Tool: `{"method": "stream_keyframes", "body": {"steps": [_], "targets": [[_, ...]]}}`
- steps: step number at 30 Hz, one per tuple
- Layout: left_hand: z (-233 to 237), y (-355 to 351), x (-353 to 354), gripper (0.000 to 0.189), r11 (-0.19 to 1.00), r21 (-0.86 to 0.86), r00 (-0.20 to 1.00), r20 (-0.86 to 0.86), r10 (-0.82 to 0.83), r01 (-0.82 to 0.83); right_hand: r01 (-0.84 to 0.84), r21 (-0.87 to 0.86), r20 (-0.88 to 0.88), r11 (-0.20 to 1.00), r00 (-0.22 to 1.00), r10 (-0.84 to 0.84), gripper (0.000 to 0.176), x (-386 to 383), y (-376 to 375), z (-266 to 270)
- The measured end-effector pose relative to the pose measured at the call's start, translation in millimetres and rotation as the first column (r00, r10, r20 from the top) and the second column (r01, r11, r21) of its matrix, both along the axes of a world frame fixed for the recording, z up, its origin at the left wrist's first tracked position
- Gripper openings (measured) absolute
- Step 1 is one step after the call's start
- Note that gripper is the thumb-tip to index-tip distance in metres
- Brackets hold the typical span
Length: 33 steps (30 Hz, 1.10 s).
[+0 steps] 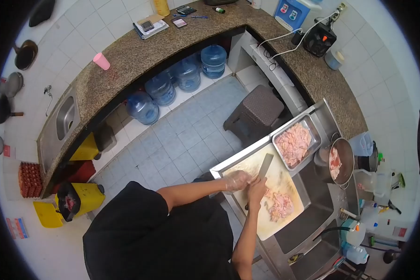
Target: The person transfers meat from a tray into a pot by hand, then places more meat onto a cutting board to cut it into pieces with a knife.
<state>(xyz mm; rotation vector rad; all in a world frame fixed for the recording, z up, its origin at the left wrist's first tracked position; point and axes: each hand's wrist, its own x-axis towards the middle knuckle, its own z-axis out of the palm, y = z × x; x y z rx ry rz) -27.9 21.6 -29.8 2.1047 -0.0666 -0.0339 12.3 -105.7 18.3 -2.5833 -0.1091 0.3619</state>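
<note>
Two arms (198, 192) converging, right hand (256, 191) gripping knife (266, 164) over cutting board (276, 171), gloved left hand (238, 181) alongside, grip unclear

Meat (281, 206) lay on the cutting board (267, 230), on the sink unit (291, 233). The tray (314, 127) stood beyond, left of the pot (321, 159). Water jugs (213, 61) stood under the counter (137, 60).

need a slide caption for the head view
Knife in the right hand, left hand close by, over a cutting board with raw meat
</note>
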Motion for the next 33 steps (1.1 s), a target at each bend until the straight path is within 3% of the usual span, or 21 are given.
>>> {"method": "stream_keyframes", "body": {"steps": [2,4,5,7,8,9,10,11,12,13,17,19,20,22,23,25,26,27,29,31,33], "targets": [[-9,4,7,0.009,0.993,0.030,0.993,0.039,0.110,-0.112,-0.057,0.087,0.148,0.995,0.988,0.044,0.030,-30,-18,-6],[-23,8,14,0.008,0.967,0.105,0.970,0.105,0.221,-0.232,0.023,0.016,-0.030,1.000,0.999,-0.022,0.022,-69,-38,-5],[-22,11,15,0.008,0.966,0.102,0.968,0.108,0.226,-0.237,-0.015,0.004,0.007,1.000,1.000,0.015,0.022,-90,-51,-7],[-16,17,20,0.010,0.906,-0.356,0.969,0.000,0.247,-0.231,-0.051,-0.014,0.044,0.999,0.998,0.052,0.022,-120,-67,2],[-16,20,20,0.010,0.905,-0.359,0.970,0.000,0.243,-0.227,-0.028,-0.043,-0.009,0.999,1.000,0.028,0.023,-132,-74,12],[-22,24,22,0.012,0.696,-0.681,0.960,-0.034,0.279,-0.227,-0.005,-0.072,-0.059,0.997,0.998,0.001,0.024,-140,-82,17],[-19,28,25,0.014,0.385,-0.902,0.952,-0.080,0.297,-0.195,0.003,-0.073,-0.054,0.997,0.999,-0.007,0.024,-146,-91,14],[-15,27,30,0.014,0.387,-0.903,0.954,-0.072,0.290,-0.186,-0.029,-0.054,-0.005,0.998,1.000,0.029,0.025,-151,-99,8],[4,26,35,0.017,0.722,-0.583,0.904,-0.051,0.425,-0.373,-0.065,-0.035,0.047,0.997,0.997,0.067,0.026,-151,-103,4],[22,25,40,0.020,0.843,-0.122,0.846,0.039,0.532,-0.524,-0.061,-0.031,0.054,0.998,0.997,0.063,0.026,-150,-104,4],[79,6,67,0.026,0.894,-0.266,0.920,0.058,0.388,-0.361,-0.042,-0.021,0.020,0.999,0.999,0.043,0.023,-151,-101,26],[91,-8,83,0.027,0.974,-0.097,0.959,0.181,0.219,-0.204,-0.035,-0.022,-0.011,0.999,0.999,0.035,0.024,-148,-105,28],[93,-11,84,0.027,0.973,-0.099,0.956,0.186,0.226,-0.211,-0.031,-0.008,-0.025,0.999,0.999,0.031,0.024,-147,-111,22],[70,-20,83,0.029,0.979,0.128,0.960,0.249,0.125,-0.161,-0.035,0.010,-0.038,0.999,0.999,0.035,0.023,-142,-112,25],[35,-23,81,0.029,0.977,0.132,0.959,0.253,0.130,-0.167,0.049,0.032,-0.033,0.998,0.998,-0.048,0.024,-137,-104,35],[-37,-21,78,0.035,0.919,-0.394,0.967,0.220,0.133,-0.037,0.126,0.057,-0.025,0.990,0.992,-0.125,0.025,-120,-87,41],[-13,-13,72,0.045,0.903,0.429,0.975,0.195,-0.111,0.017,0.151,0.107,-0.004,0.983,0.988,-0.151,0.026,-110,-79,43],[13,-11,57,0.045,0.904,0.427,0.976,0.194,-0.103,0.011,0.174,0.154,0.012,0.973,0.984,-0.178,0.026,-105,-76,44],[55,-9,35,0.049,0.939,0.207,0.946,-0.116,0.302,-0.275,0.122,0.042,-0.011,0.992,0.993,-0.122,0.029,-95,-80,27],[23,-11,34,0.049,0.924,0.250,0.955,0.004,0.296,-0.288,0.096,-0.117,-0.067,0.989,0.992,-0.105,0.030,-91,-76,20],[27,-2,36,0.039,0.959,0.283,0.979,-0.197,0.059,-0.001,0.079,-0.106,-0.121,0.991,0.988,-0.091,0.034,-87,-81,11]]}}
